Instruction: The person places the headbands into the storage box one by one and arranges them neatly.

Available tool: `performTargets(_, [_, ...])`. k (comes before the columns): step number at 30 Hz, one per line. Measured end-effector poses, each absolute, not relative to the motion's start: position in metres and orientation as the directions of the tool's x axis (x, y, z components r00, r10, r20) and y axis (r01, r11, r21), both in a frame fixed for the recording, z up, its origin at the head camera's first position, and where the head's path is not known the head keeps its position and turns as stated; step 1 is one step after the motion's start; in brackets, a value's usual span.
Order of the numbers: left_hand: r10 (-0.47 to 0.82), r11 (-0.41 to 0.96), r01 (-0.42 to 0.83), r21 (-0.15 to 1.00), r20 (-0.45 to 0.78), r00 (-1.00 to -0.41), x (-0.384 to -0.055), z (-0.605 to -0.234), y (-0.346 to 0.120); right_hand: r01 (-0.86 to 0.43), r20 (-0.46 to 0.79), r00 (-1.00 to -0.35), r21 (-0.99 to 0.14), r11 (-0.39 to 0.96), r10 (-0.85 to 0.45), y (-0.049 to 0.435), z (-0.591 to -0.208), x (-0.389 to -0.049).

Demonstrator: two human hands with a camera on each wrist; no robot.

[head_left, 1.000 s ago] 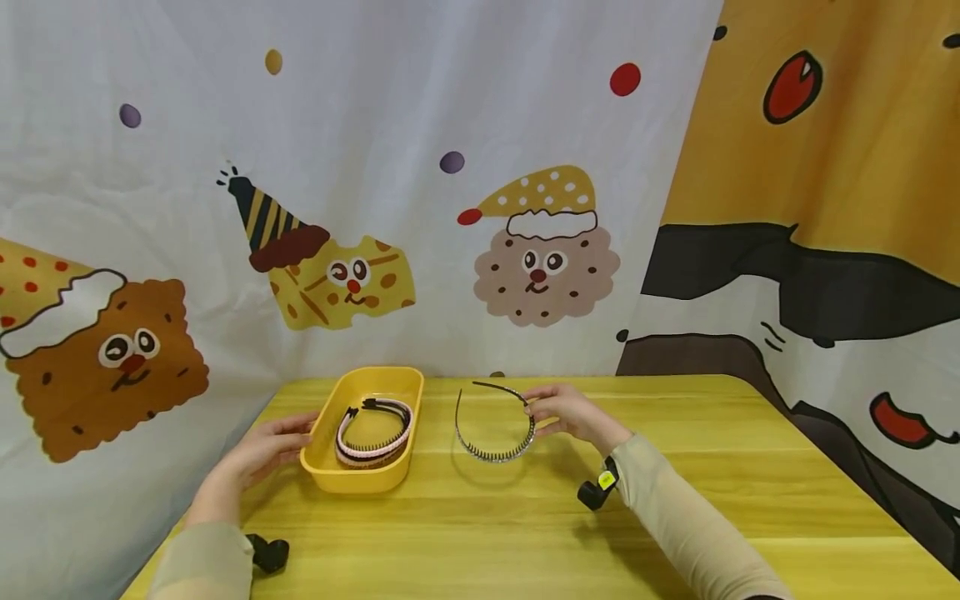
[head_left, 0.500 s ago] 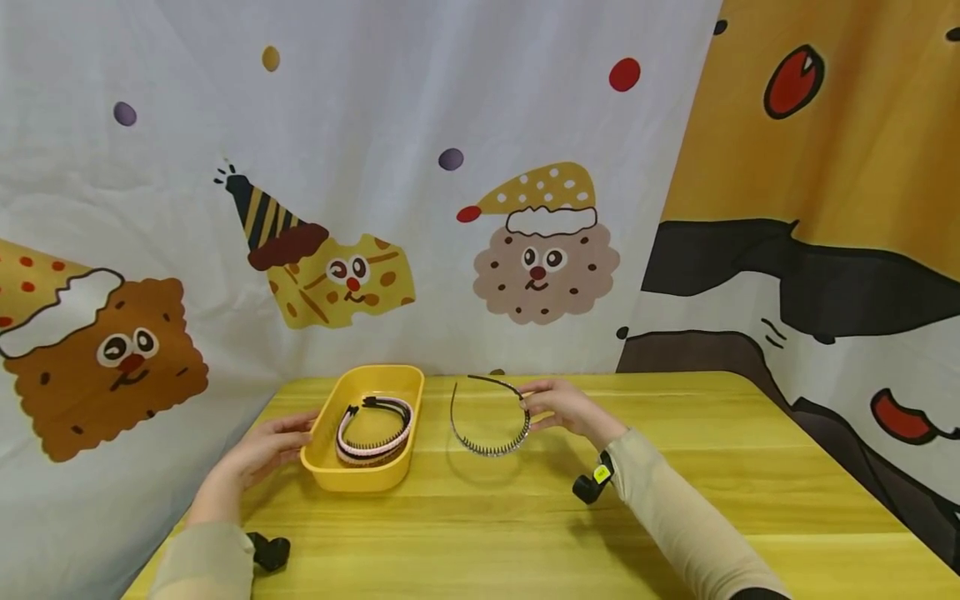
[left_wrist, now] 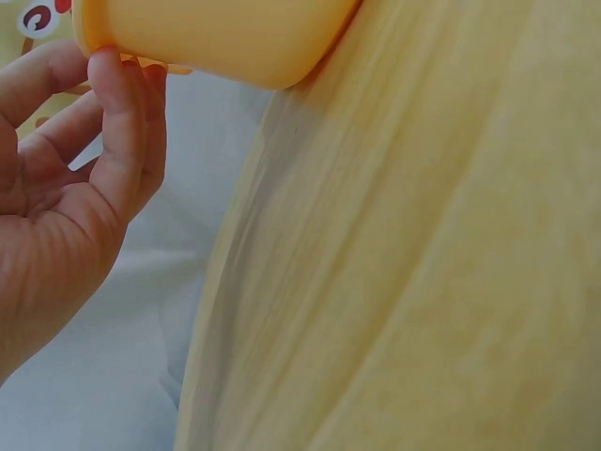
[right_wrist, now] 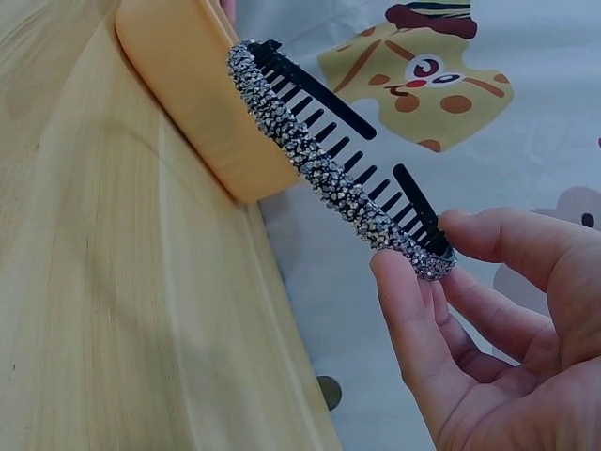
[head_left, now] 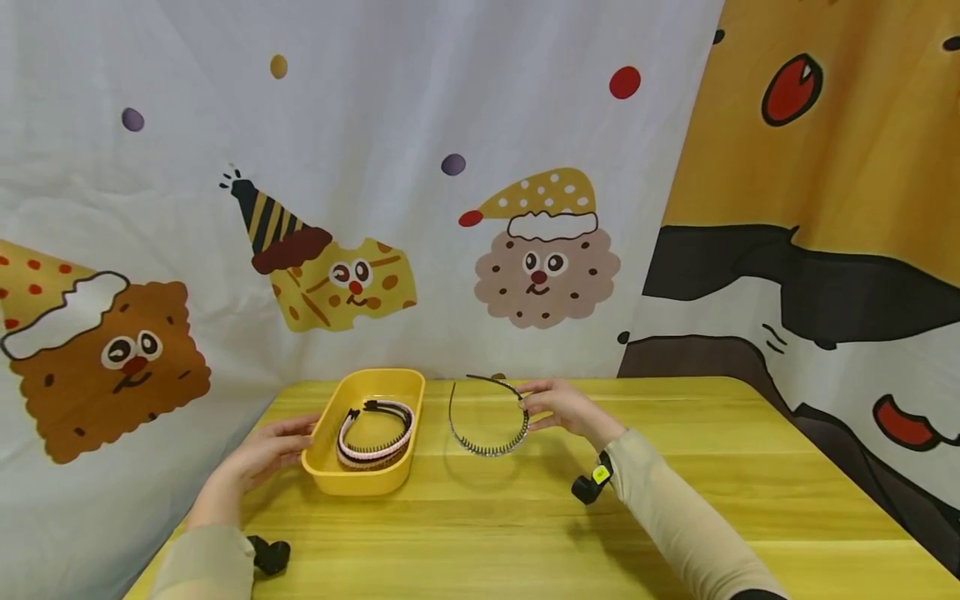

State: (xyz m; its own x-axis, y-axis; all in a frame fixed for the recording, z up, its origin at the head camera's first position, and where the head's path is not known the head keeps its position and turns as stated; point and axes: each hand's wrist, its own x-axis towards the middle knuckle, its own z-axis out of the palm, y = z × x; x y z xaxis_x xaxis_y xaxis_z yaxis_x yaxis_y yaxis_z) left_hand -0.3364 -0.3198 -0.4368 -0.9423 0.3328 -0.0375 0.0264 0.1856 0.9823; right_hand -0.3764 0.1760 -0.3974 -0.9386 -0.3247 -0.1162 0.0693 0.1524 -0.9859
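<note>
A black toothed headband with sparkly silver stones (right_wrist: 319, 169) hangs above the table in the head view, its open ends pointing away. My right hand (head_left: 566, 408) pinches it at its right side between thumb and fingers. To the left stands a yellow plastic tub (head_left: 360, 481); my left hand (head_left: 266, 450) is at its left side, fingertips gripping at the rim. Inside the tub lie several headbands, among them a pink one (head_left: 372, 453) over dark toothed ones and a brown one. In the left wrist view, curved fingers (left_wrist: 117, 141) meet the tub's wall (left_wrist: 225, 38).
Both hands work over a yellow wood-grain table (head_left: 465, 533). Behind its far edge hangs a white curtain (head_left: 420, 100) printed with cartoon biscuits and cheese. A black wrist camera (head_left: 588, 483) is strapped at the right sleeve, another (head_left: 270, 556) at the left.
My right hand has shifted slightly left with the headband, a little closer to the tub, then stayed almost still. The left hand and tub keep their places.
</note>
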Motion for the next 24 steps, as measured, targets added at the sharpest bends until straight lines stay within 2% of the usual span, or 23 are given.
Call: performTargets(24, [0.324, 0.199, 0.021, 0.980, -0.046, -0.945, -0.337, -0.438, -0.320, 0.047, -0.092, -0.932, -0.989, 0.137, -0.349, 0.158, -0.390, -0.382])
